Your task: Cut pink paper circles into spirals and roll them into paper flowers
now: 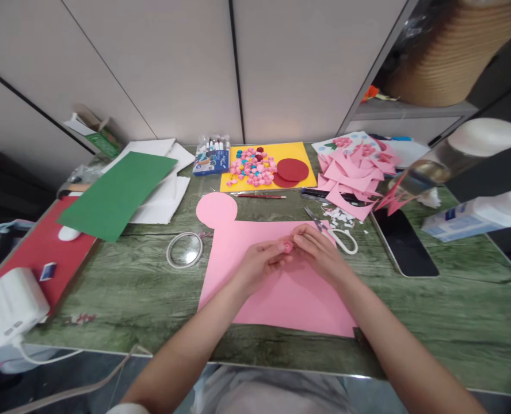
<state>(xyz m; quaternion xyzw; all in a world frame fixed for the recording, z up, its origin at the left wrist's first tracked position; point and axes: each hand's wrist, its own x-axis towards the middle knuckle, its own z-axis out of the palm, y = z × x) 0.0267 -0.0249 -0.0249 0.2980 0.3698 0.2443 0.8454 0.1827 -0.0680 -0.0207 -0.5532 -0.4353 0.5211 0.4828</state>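
Between both hands is a small rolled pink paper flower (288,247), held above a large pink paper sheet (259,305). My left hand (262,261) pinches it from the left with thumb and fingers. From the right, the closed fingers of my right hand (318,247) meet at its edge; their tips partly hide the roll. White-handled scissors (344,240) lie just beyond my right hand, partly covered by it. A stack of pink paper circles (216,210) overlaps the sheet's far left corner. A roll of clear tape (185,250) rests left of the sheet.
Rolled paper flowers (253,167) and dark red circles (293,170) sit on yellow paper (233,185) at the back. Pink scraps (354,172), a phone (406,241) and a white bottle (480,215) stand right. Green paper (117,195) and a white charger (14,305) are left.
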